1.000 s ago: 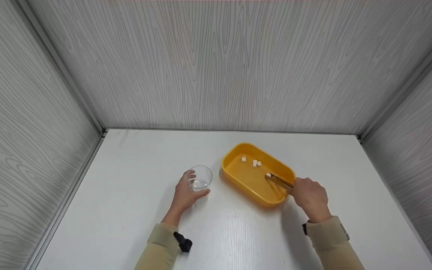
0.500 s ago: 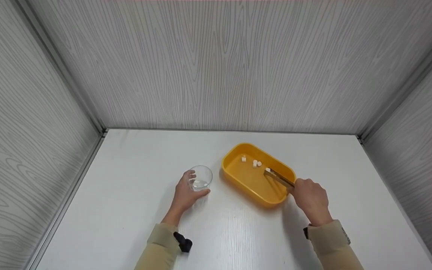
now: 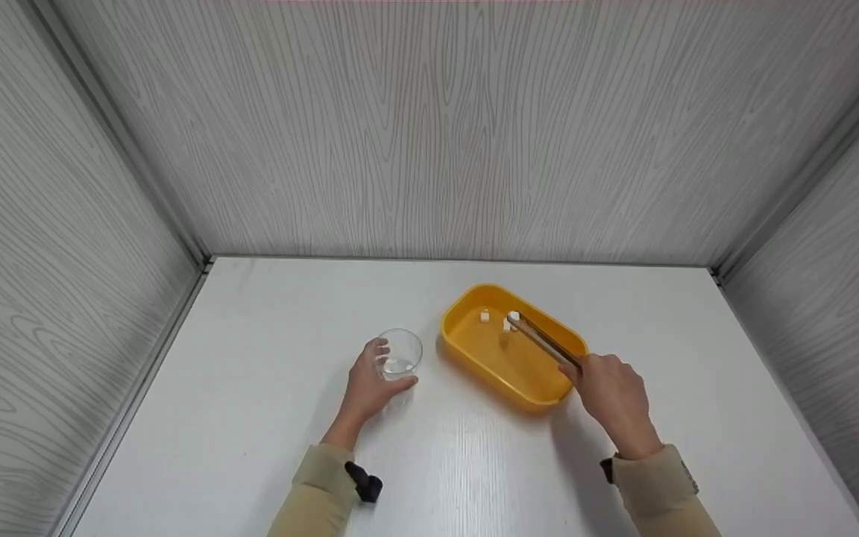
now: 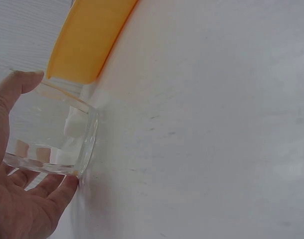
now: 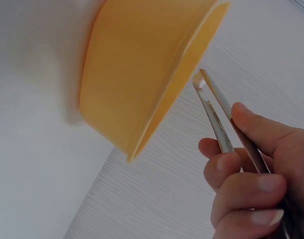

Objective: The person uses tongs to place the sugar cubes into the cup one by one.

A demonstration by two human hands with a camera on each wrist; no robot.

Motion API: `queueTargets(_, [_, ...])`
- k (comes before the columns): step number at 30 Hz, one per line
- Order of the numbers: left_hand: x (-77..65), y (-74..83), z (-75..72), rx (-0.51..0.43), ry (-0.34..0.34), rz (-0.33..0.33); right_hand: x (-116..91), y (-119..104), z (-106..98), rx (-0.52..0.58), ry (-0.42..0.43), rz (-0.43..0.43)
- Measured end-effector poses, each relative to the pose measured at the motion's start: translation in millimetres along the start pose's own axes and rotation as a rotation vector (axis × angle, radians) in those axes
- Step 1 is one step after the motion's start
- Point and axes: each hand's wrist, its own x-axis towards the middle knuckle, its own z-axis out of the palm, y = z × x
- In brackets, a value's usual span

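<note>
My left hand (image 3: 371, 380) grips a clear glass (image 3: 402, 344) on the table, thumb on the near side and fingers round the far side. The left wrist view shows a small white piece (image 4: 75, 123) inside the glass. With my right hand (image 3: 611, 391) I hold metal tweezers (image 3: 549, 343) over the yellow tray (image 3: 467, 364). A white cube (image 5: 198, 78) is pinched between their tips, raised above the tray's rim in the right wrist view. Within the tray lie a separate white cube (image 3: 484, 317) and another white cube (image 3: 506, 326), partly hidden by the tweezers.
The white table (image 3: 273, 321) is bounded by a grey wood-grain panel (image 3: 429, 149) at the back and others at both sides. The tray stands slanted, a short gap to the right of the glass.
The tweezers, with the white cube in their tips, have risen and moved left and away over the tray. My left hand and the glass have stayed put.
</note>
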Motion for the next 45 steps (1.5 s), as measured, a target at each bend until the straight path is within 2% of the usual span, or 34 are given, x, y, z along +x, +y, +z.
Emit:
queueTargets(5, [0.6,-0.9,0.0,-0.007,0.001,0.013,-3.6,-5.2,0.1,0.029,0.063,-0.051])
queueTargets(15, [-0.5,0.4,0.0,-0.001,0.005,0.007,-5.7,-17.1,1.0,0.073,0.067,-0.101])
queueTargets(28, [-0.8,1.1,1.1,0.004,0.013,-0.013,-9.6,-49.0,9.0,0.088,0.086,-0.210])
queueTargets(35, [-1.4,1.3,0.3,-0.015,0.007,0.007,-8.9,-62.1,12.7,0.063,0.134,-0.294])
queueTargets(45, [-0.5,0.3,1.2,-0.009,0.008,-0.010,-6.6,-86.1,20.9,0.064,0.179,-0.371])
